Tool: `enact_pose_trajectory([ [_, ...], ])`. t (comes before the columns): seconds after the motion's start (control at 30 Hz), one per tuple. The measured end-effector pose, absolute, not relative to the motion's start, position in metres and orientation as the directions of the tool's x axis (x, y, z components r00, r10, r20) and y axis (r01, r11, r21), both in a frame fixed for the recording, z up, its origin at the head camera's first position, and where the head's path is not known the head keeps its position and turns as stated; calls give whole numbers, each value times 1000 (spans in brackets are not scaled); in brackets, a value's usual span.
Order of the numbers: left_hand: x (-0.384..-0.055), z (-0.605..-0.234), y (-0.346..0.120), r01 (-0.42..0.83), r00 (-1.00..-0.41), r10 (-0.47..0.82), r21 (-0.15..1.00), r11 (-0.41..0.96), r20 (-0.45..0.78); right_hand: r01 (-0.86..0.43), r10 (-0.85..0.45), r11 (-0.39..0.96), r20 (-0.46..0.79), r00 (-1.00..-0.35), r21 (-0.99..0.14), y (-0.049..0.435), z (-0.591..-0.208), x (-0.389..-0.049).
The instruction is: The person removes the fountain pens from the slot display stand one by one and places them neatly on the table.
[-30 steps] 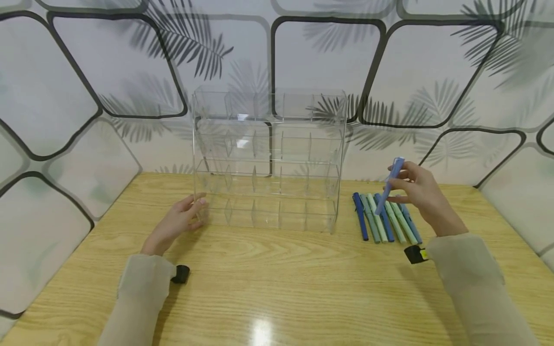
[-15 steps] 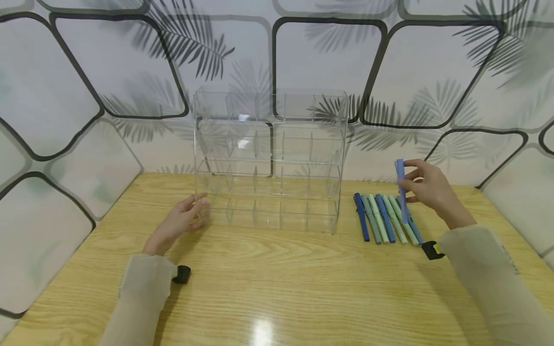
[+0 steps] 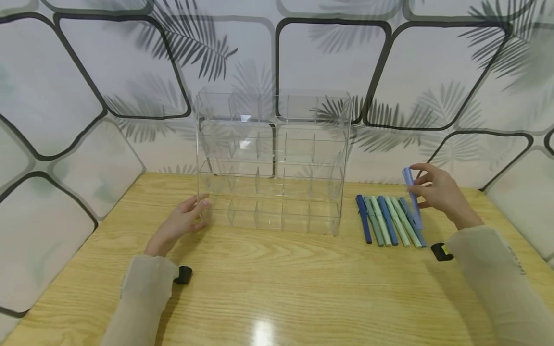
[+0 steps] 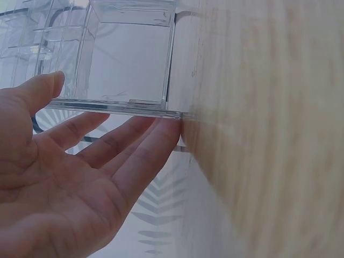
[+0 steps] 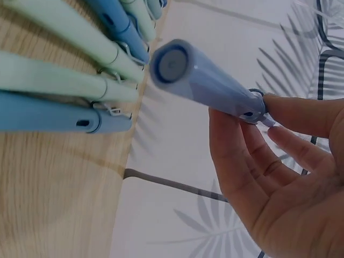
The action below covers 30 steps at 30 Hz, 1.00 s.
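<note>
My right hand [image 3: 441, 192] pinches a lavender-blue capped pen [image 3: 412, 194] near its clip, between thumb and fingers. In the right wrist view the pen's flat end [image 5: 172, 63] points toward the camera. Below it on the table lies a row of pens [image 3: 386, 218] in dark blue, grey-green, pale green and blue; the held pen overlaps the row's right end in the head view. My left hand [image 3: 182, 221] holds the left side panel of a clear multi-tier rack [image 3: 270, 206]. In the left wrist view its fingers [image 4: 145, 148] lie along the panel's outer face, the thumb on the other side.
The rack's tiers are divided into small compartments with thin clear walls. A wooden table [image 3: 268, 283] carries everything. Behind it stands a pale backdrop [image 3: 329, 62] with dark outlines and leaf prints. A black wrist camera [image 3: 441, 251] sits at the right sleeve.
My right hand has moved right and slightly down with the pen, from over the row's middle to its right end; the pen's tilt has changed. My left hand stays at the rack.
</note>
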<state>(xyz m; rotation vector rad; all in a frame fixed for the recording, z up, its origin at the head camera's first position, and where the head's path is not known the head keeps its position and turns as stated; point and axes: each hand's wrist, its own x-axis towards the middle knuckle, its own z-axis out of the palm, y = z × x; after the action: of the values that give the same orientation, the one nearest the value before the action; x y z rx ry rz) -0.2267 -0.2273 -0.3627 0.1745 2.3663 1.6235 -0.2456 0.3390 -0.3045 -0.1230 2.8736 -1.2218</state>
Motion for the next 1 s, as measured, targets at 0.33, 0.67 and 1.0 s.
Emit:
enact_pose_trajectory([
  [0.33,-226,-362,-228,-34,-956,259,932,360,-135,-41,-56,715,2,-998,-698,354,-311,-246],
  [0.67,-228,-363,-228,-54,-956,249,930,363,-153,-27,-43,736,-8,-999,-676,368,-318,-244],
  [1.0,-228,-365,-228,-47,-956,254,930,363,-147,23,-26,748,-64,-998,-664,378,-334,-245],
])
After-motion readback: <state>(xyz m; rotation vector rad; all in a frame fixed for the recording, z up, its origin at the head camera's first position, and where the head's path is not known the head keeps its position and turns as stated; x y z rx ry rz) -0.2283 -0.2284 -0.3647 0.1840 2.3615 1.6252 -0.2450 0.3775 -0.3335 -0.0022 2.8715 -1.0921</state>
